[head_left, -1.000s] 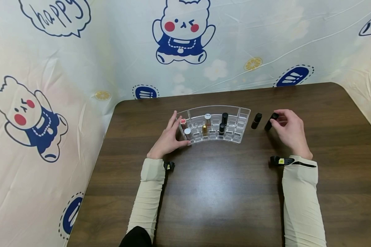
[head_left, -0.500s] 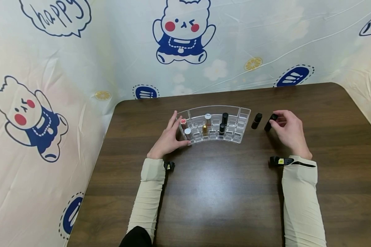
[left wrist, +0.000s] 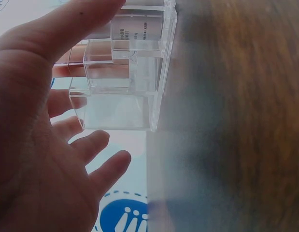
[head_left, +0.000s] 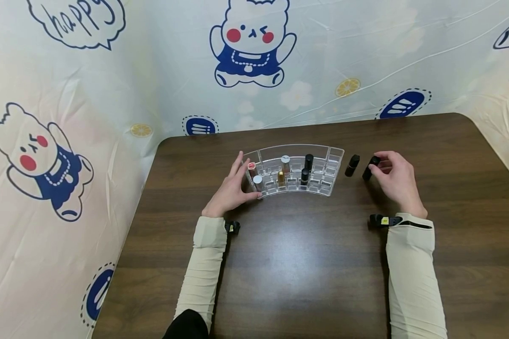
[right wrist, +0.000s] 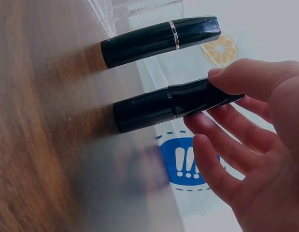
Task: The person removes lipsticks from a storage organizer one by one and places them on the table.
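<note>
A curved clear acrylic lipstick organizer [head_left: 294,188] stands toward the back of the table, with several lipsticks in its slots. My left hand [head_left: 229,193] holds the organizer's left end, thumb at the front edge and fingers spread behind; in the left wrist view the thumb [left wrist: 67,24] lies along its stepped side. To the right of the organizer, my right hand [head_left: 396,181] pinches the top of a black lipstick tube [right wrist: 154,108] between thumb and fingers; the tube is upright, its base close to the tabletop. Beside it stands another black lipstick [head_left: 352,165] with a silver ring.
The brown wooden table [head_left: 280,278] has a rounded edge at the back. Behind and to the left hangs a printed cloth [head_left: 169,56] with cartoon figures. In the organizer, a gold tube [head_left: 281,178] and a white-capped one [head_left: 258,183] stand near the front.
My right hand has shifted very slightly left with the black lipstick in its pinch. The left hand and the organizer stay in place.
</note>
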`<state>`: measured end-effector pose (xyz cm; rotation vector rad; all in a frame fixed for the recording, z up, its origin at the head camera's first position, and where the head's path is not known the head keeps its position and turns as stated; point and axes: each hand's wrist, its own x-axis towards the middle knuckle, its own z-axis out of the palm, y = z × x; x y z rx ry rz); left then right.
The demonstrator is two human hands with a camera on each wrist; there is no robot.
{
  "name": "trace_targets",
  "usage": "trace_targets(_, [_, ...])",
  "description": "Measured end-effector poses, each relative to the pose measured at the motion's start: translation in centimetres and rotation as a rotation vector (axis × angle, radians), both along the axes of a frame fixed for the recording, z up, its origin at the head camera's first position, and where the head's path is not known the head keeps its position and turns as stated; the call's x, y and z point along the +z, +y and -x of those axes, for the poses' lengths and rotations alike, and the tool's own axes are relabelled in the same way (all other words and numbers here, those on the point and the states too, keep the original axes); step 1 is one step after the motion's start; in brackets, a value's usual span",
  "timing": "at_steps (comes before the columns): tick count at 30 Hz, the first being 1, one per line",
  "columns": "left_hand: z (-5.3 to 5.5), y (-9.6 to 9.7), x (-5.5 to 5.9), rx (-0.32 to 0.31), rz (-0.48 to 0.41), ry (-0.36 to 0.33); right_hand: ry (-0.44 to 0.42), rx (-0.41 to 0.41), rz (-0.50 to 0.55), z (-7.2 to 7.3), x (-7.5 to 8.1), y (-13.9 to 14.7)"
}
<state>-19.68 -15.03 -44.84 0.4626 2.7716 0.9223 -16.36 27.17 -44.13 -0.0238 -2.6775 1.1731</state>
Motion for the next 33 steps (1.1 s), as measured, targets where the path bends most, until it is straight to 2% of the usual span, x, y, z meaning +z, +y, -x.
trace_targets(16, [0.10, -0.07, -0.05, -0.006, 0.003, 0.010, -0.029, -0.004, -0.018, -0.18, 0.32, -0.02])
trace_targets(33, [0.04, -0.06, -0.08, -0.005, 0.006, 0.009, -0.082, 0.030, -0.007, -0.37, 0.52, 0.15])
